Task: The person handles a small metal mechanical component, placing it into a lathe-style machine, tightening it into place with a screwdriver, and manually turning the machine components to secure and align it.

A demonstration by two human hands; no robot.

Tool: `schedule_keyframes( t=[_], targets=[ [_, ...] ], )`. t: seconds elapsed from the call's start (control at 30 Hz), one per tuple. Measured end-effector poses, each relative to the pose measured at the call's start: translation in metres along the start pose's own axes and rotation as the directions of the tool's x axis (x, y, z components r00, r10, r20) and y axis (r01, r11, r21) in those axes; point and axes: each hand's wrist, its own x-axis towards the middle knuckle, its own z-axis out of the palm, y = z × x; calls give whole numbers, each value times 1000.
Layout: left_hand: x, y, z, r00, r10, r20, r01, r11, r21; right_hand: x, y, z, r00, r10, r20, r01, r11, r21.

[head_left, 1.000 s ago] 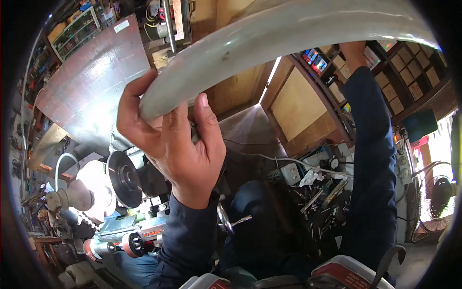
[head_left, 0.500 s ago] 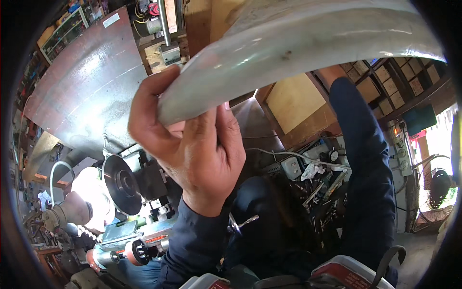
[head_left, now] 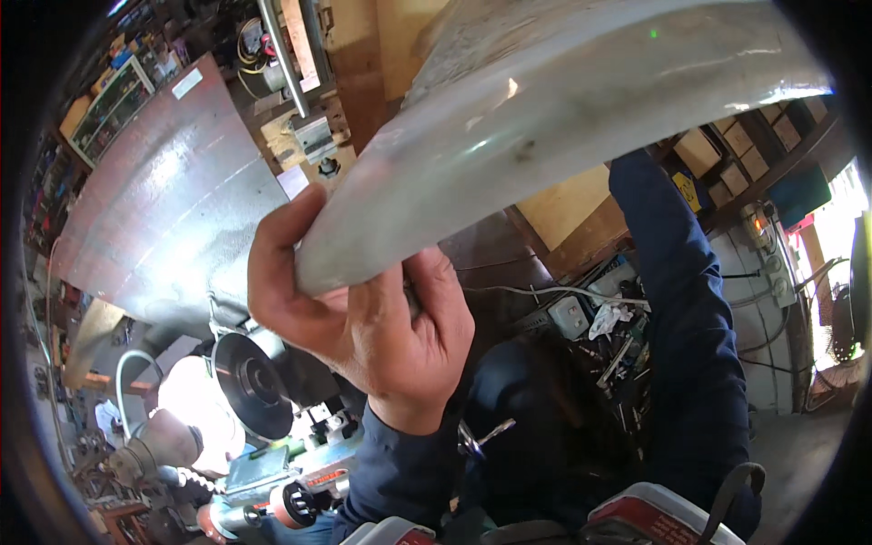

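Note:
A long curved grey piece (head_left: pixel 545 118), glossy and with dark smudges, spans the upper middle and right, tapering toward my fingers. My left hand (head_left: pixel 372 327) has its fingers and thumb wrapped round that left end. Of my right side, the dark-sleeved arm (head_left: pixel 681 318) rises to behind the piece, which hides the hand; whether it grips the piece I cannot tell.
A large reddish metal sheet (head_left: pixel 159 204) stands at left, above a machine with a dark disc (head_left: pixel 252 389) and glaring lamp-lit area. Wooden cubbies (head_left: pixel 745 159) fill the upper right. Cluttered tools (head_left: pixel 613 372) lie beside my legs; a fan (head_left: pixel 840 318) is at far right.
My left hand and the grey piece have moved down and slightly right in the view, showing more of the piece's far side. My right hand, visible earlier, is now hidden behind it.

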Motion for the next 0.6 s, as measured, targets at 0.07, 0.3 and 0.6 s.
schedule_keyframes(
  t=[0.07,0.3,0.6],
  targets=[
    [3,9,2,999,-38,25,38,999,20,-10,8,25,995,-15,-102,29,990,136],
    [-3,2,-4,994,-87,70,82,994,77,-193,-134,6,958,-185,-219,283,735,616],
    [-9,0,-4,991,-75,107,62,991,118,-321,-237,-45,741,-247,624,-613,-628,480]
  ],
)
